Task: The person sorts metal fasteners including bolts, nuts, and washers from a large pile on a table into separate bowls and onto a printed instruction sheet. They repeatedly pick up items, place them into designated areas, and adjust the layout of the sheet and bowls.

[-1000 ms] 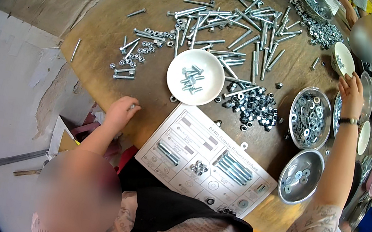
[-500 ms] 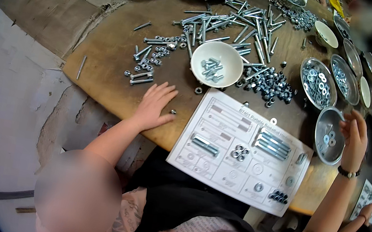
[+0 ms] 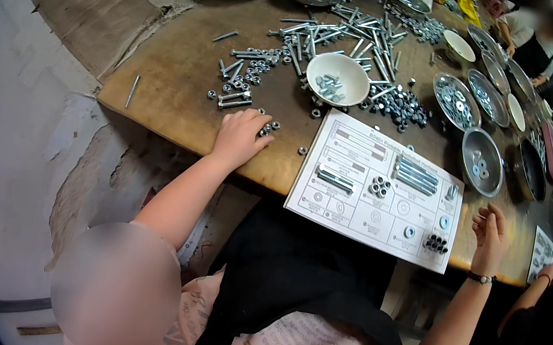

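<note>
My left hand [image 3: 241,139] rests palm down at the table's front edge, fingers spread. Its fingertips and thumb touch or nearly touch a few loose silver nuts [image 3: 267,129]. Just off the right edge of the white printed sheet [image 3: 356,219], my right hand [image 3: 490,240] is raised with its fingers curled inward; what they hold, if anything, is hidden. On the sheet lie long bolts [image 3: 415,176], shorter bolts [image 3: 335,179], silver nuts [image 3: 379,187], washers [image 3: 444,222] and black nuts [image 3: 436,243]. Beyond my right hand stands a steel bowl [image 3: 475,144] with washers inside.
A white bowl [image 3: 331,65] of short bolts stands behind the sheet. Piles of bolts [image 3: 321,34] and black-ringed nuts [image 3: 401,107] cover the table's middle. Steel bowls [image 3: 437,90] line the right side. Another person's hand [image 3: 552,273] works over a sheet at far right.
My right hand has moved from over the steel washer bowl toward me, to beside the sheet. Loose nuts now lie gathered at my left hand. The whole view has shifted.
</note>
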Demonstrator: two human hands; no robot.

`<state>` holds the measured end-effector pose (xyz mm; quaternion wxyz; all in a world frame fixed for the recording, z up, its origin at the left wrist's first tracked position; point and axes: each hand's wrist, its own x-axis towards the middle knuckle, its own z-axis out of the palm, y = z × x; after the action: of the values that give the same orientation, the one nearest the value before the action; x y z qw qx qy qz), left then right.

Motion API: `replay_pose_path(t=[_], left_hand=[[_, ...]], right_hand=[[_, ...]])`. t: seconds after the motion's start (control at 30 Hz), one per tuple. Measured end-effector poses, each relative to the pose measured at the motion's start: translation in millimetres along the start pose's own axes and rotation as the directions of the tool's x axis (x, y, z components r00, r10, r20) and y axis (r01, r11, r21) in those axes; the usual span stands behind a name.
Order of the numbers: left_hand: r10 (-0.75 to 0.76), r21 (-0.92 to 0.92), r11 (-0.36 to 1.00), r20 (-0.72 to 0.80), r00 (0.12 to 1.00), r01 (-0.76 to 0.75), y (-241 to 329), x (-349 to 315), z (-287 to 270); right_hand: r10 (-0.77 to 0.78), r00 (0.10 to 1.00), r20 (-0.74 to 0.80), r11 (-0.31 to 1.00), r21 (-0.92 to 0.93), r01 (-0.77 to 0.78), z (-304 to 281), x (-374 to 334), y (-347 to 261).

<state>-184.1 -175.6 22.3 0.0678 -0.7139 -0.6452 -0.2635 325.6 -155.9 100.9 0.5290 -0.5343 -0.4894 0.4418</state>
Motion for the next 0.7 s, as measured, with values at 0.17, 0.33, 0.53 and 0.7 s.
replay_pose_path(t=[0.17,0.33,0.53,0.7], left_hand=[[-0.077,0.169,0.984,0.105,0.991,0.058,1,11,15],[-0.109,0.195,0.978,0.146,0.983,0.079,7,16,10],[0.039,-0.394,0.918,0.179,0.983,0.036,76,11,-3],[0.345,-0.45,0.879,0.368,0.863,-0.16,100,-19,10]], right_hand=[[0.011,1.0,-0.008,0.998,0.068,-0.01,6,-27,12],[0.041,0.998,-0.053,0.993,0.115,-0.035,-4,-49,15],[0.034,0.992,-0.12,0.985,0.17,-0.014,-25,-66,30],[0.083,0.993,-0.079,0.977,0.201,-0.066,-21,-66,40]])
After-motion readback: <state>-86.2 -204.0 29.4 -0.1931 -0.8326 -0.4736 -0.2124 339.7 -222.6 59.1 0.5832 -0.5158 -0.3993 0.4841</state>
